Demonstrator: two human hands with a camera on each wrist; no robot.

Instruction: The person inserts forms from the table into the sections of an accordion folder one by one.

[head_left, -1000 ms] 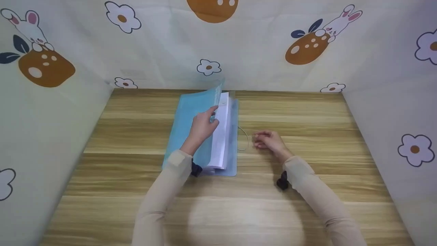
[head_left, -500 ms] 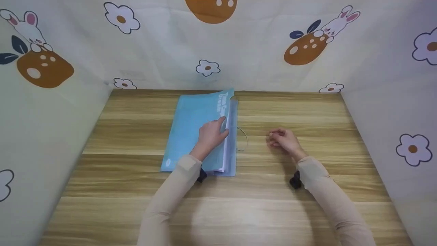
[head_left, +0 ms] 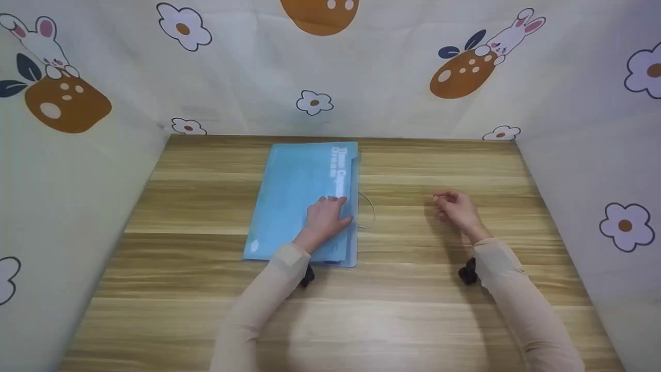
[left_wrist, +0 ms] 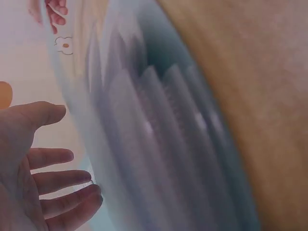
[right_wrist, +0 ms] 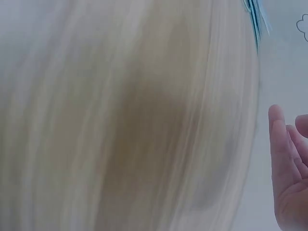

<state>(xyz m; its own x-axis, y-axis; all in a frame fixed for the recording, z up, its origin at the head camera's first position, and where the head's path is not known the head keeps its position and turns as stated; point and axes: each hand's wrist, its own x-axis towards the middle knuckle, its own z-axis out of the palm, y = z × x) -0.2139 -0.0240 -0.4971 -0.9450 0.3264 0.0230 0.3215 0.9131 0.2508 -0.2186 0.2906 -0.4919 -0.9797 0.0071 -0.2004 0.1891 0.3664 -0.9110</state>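
Observation:
A blue accordion file folder (head_left: 289,191) lies on the wooden table, its cover down over the inside. White lettering runs along the cover's right side. In the left wrist view the folder's pleated pockets (left_wrist: 159,125) show from the end, somewhat blurred. My left hand (head_left: 324,219) is at the cover's right part, fingers loosely spread; the left wrist view shows the hand (left_wrist: 53,173) with fingers relaxed beside the cover. A thin elastic cord (head_left: 373,206) loops out from the folder's right edge. Well to the right, my right hand (head_left: 459,211) hovers above the table, holding nothing visible.
The wooden table (head_left: 181,289) extends around the folder. Cloth walls (head_left: 382,72) with rabbit, fruit and flower prints stand behind and on both sides. Black wrist cameras (head_left: 467,272) hang under the wrists.
The folder's raised cover has come down flat over the white pages. My left hand has moved slightly right and nearer with it; my right hand has drawn away to the right.

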